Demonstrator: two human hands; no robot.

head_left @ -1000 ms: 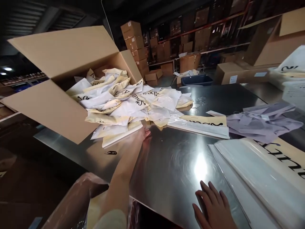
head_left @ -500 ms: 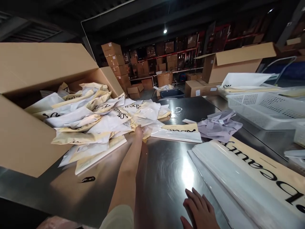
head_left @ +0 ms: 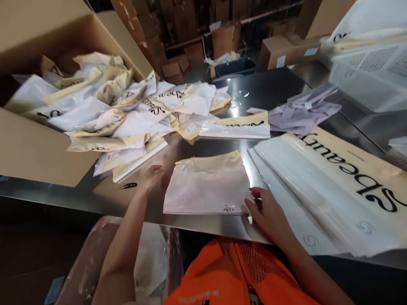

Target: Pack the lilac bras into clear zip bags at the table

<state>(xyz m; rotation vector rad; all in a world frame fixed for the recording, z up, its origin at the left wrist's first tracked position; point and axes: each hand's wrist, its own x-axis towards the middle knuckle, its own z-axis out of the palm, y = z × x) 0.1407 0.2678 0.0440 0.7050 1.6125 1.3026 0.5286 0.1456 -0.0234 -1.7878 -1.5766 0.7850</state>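
A flat plastic bag (head_left: 206, 186), pinkish white with a cream strip along its far side, lies at the table's near edge. It bears a small label at upper left and dark print at lower right. My right hand (head_left: 267, 212) is at its right edge, fingers and thumb closed on the side near the corner. To the left, my left hand (head_left: 152, 176) hovers over the metal table (head_left: 203, 146), apart from the bag; motion smears its fingers. Beyond it lies a heap of filled white-and-cream bags (head_left: 136, 110), spilling from a cardboard box (head_left: 41, 148).
Large flat bags (head_left: 318, 186) with black lettering are stacked at right. Behind them lies a crumpled lilac cloth item (head_left: 302, 110). White baskets (head_left: 365, 82) stand at far right. A clear-lined container (head_left: 104, 241) sits below the table edge at lower left.
My left hand has drawn back from the heap. A flat bag now lies in front of me, and my right hand has come to its right edge. The view has tilted down.
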